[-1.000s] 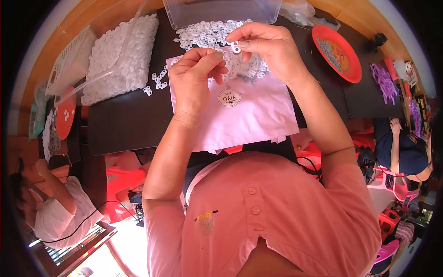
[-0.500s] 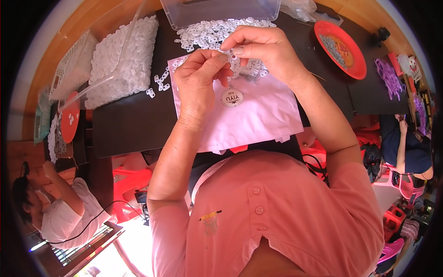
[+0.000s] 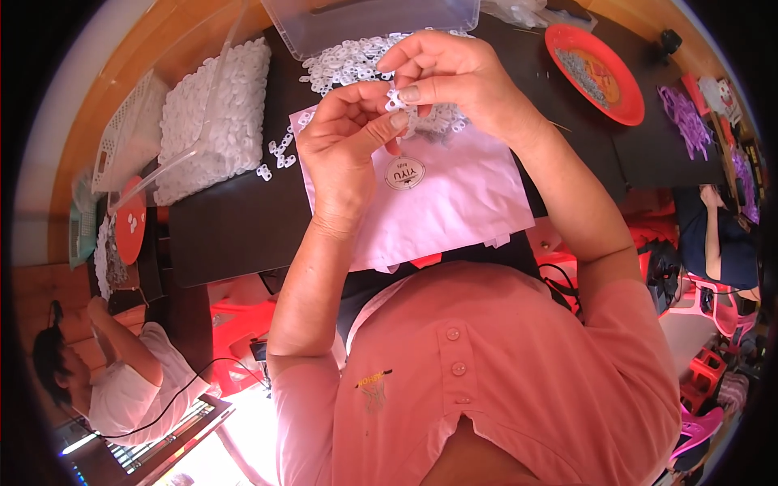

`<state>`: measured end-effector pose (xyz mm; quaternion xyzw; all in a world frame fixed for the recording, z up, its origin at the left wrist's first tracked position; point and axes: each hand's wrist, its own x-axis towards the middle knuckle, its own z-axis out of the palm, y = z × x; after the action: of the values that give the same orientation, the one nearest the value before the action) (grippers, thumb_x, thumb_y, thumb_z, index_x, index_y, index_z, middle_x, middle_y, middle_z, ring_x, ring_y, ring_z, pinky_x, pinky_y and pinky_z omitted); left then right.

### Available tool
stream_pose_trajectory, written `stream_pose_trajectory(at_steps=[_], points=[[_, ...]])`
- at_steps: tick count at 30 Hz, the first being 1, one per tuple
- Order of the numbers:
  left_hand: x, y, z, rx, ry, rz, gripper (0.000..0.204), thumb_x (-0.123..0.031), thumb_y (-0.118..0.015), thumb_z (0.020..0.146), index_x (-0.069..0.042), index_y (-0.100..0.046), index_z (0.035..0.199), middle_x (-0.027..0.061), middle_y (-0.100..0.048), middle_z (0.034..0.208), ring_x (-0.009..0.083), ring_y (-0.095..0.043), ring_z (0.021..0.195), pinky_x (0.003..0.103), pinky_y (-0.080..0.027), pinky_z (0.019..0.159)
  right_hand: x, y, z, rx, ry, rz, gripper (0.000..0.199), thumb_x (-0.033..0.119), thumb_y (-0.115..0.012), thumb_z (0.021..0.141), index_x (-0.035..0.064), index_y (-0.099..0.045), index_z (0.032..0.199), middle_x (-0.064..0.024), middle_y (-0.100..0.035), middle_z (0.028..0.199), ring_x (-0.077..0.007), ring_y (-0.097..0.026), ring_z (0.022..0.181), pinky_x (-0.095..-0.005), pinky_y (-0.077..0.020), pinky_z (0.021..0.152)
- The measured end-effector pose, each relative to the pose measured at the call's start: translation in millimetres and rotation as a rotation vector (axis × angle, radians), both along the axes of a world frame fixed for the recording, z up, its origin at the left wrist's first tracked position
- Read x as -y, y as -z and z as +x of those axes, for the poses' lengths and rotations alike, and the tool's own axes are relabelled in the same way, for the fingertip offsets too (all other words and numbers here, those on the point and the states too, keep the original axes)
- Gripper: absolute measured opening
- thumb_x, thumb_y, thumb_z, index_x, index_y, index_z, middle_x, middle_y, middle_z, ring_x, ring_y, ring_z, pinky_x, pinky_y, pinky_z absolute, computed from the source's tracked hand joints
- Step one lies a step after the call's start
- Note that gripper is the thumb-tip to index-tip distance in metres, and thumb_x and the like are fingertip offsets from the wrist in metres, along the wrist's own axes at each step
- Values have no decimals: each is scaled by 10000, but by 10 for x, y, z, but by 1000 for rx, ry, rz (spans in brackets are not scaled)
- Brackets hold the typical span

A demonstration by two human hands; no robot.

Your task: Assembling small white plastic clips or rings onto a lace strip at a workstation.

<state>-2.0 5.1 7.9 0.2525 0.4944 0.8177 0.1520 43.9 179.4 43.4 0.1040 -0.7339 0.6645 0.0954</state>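
Above a pink cloth bag with a round printed label, my two hands meet at a small white plastic piece with dark holes. My right hand pinches its right side under the thumb, fingers curled behind. My left hand has its fingers curled around the left and lower side of the same piece, thumb tip just below it; the exact contact is partly hidden. A heap of similar white pieces lies behind the hands, spreading onto the bag's far edge.
A clear plastic bin stands beyond the heap. A bulging mass of white pieces sits at left, with loose pieces beside it. At right are a red plate with small grey parts and purple strips. Another person sits at lower left.
My left thumb has moved down, away from its index finger, and more of the white piece shows. My right thumb now lies over its right side. The view has shifted slightly.
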Motion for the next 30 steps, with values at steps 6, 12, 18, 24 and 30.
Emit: stream_pose_trajectory(at_steps=[6,12,18,24,30], points=[[-5,-22,40,-92,-15,-54,268,92,-694,780,33,-638,1036,82,-668,823,112,-621,700,222,-499,552,15,-20,4,28,-96,-20,296,41,-625,830,-2,-600,1122,-54,-653,885,-89,-594,765,-228,-470,636],[-5,-3,21,-126,-80,-71,252,92,-702,773,40,-649,1014,81,-671,795,105,-622,668,208,-496,537,-18,9,-9,109,-8,26,186,160,-642,880,13,-637,993,-10,-626,773,-71,-580,695,-219,-454,596],[-15,-11,49,-140,-111,-91,263,94,-699,777,38,-645,1028,71,-656,786,100,-610,667,208,-495,540,-32,1,3,174,-72,138,203,237,-630,903,35,-645,894,8,-593,700,-68,-575,661,-216,-443,573],[-33,-2,89,-232,-119,-126,271,79,-705,792,37,-632,1049,54,-644,831,89,-592,712,201,-488,578,-79,-11,18,194,-102,142,207,227,-620,907,22,-644,889,-4,-601,682,-71,-573,625,-215,-445,546],[-13,59,98,-372,-164,-149,272,60,-736,781,32,-621,1026,41,-633,851,79,-576,728,200,-486,614,-78,-11,29,234,-151,82,214,227,-616,910,18,-642,871,-8,-596,652,-75,-570,576,-213,-442,498]])
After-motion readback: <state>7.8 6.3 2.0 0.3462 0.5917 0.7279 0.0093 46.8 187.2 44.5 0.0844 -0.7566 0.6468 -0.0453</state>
